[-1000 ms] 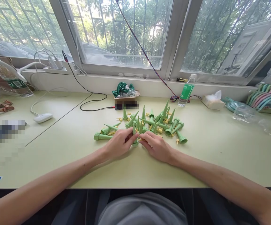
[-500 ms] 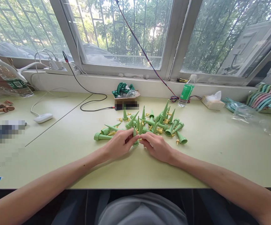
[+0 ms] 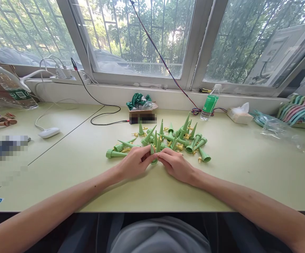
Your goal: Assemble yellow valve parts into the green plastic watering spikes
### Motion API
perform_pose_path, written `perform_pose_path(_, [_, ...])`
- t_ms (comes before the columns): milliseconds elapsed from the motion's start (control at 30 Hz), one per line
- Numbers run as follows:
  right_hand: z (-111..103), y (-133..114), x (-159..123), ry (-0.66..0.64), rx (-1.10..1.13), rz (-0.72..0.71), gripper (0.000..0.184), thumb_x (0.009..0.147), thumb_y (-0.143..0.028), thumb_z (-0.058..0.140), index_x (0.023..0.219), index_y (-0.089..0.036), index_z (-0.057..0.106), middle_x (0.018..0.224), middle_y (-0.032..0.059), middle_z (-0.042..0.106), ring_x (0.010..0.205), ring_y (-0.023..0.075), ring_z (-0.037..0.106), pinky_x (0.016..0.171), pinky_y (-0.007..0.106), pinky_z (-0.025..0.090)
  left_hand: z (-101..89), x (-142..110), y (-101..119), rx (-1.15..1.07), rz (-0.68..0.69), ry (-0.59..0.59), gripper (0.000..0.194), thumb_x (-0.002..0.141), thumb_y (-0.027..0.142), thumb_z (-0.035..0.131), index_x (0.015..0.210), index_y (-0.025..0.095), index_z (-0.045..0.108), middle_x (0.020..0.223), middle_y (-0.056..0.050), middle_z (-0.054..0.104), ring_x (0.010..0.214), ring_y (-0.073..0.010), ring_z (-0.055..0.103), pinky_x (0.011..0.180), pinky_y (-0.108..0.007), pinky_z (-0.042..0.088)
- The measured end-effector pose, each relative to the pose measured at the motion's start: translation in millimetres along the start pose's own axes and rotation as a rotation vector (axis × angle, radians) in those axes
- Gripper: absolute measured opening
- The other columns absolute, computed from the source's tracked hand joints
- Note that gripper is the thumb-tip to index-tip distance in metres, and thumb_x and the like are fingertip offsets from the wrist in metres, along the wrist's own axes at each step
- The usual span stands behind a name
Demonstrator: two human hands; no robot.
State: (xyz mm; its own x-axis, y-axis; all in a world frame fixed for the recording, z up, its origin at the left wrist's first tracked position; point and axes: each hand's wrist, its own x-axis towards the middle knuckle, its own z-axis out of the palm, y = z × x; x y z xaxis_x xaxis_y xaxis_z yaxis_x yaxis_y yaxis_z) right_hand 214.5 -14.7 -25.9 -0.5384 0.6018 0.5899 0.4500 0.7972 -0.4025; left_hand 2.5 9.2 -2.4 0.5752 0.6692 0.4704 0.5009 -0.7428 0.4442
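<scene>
My left hand [image 3: 136,162] is closed around a green plastic watering spike [image 3: 152,150], holding it upright with its point up and its wide collar near the table. My right hand [image 3: 178,164] is pinched at the spike's side, its fingertips meeting those of my left hand. A small yellow valve is in that pinch, mostly hidden by the fingers. Just beyond the hands lies a loose pile of similar green spikes [image 3: 185,124], some standing and some on their sides. Small yellow valves [image 3: 199,159] are scattered among them.
A small cardboard box [image 3: 143,107] with green wrapping stands behind the pile. Farther back are a water bottle [image 3: 209,103] and a tissue pack [image 3: 239,115]. A white mouse [image 3: 49,132] lies left, and coloured hangers [image 3: 297,110] lie at the far right.
My right fingertips have closed in against the spike and my left fingers, covering the yellow bit that showed before. The spike has shifted very slightly right. The pile is unchanged.
</scene>
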Motion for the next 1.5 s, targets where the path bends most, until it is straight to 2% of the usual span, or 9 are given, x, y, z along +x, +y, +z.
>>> perform_pose_path(600, [2.2,0.2,-1.1,0.026,0.009,-0.005,0.024,0.105,-0.02,0.041,0.106,-0.019,0.064,0.091,0.0061,0.062,0.074,0.0142,0.057,0.069,0.026,0.051,-0.3,0.6,2.3,-0.027,0.018,-0.003,0.025,0.099,0.03,0.051,0.08,0.017,0.06,0.054,0.007,0.045,0.048,-0.0081,0.036,0.05,-0.021,0.033])
perform_pose_path(967, [0.5,-2.2,-0.9,0.003,0.024,-0.005,0.026,0.105,-0.019,0.04,0.107,-0.019,0.066,0.092,0.0071,0.062,0.076,0.0149,0.059,0.069,0.027,0.052,2.9,-0.4,-0.6,-0.006,-0.015,0.034,0.027,0.097,0.029,0.052,0.073,0.018,0.053,0.054,0.005,0.051,0.048,-0.0092,0.04,0.05,-0.022,0.034])
perform_pose_path(1133, [0.2,-2.8,-1.2,-0.005,0.03,0.001,0.027,0.105,-0.019,0.039,0.106,-0.019,0.066,0.093,0.0071,0.062,0.077,0.0148,0.059,0.068,0.026,0.051,2.0,0.2,-0.2,-0.007,-0.013,0.008,0.026,0.098,0.029,0.05,0.075,0.017,0.055,0.055,0.005,0.051,0.048,-0.0091,0.041,0.052,-0.022,0.035])
perform_pose_path(1367, [0.9,0.3,-1.9,0.017,0.008,-0.026,0.025,0.105,-0.02,0.041,0.106,-0.019,0.066,0.089,0.0061,0.063,0.072,0.0141,0.058,0.066,0.026,0.051,2.4,0.4,1.4,-0.032,-0.028,0.035,0.028,0.096,0.029,0.053,0.07,0.018,0.05,0.053,0.006,0.049,0.047,-0.0088,0.039,0.048,-0.021,0.033])
perform_pose_path(1500, [2.1,2.5,-2.7,0.033,-0.005,-0.038,0.023,0.104,-0.021,0.044,0.106,-0.019,0.066,0.087,0.0059,0.064,0.071,0.0144,0.059,0.066,0.026,0.051,1.0,0.4,1.5,-0.036,-0.005,0.015,0.027,0.096,0.029,0.053,0.072,0.018,0.053,0.053,0.006,0.049,0.047,-0.0089,0.04,0.048,-0.022,0.033])
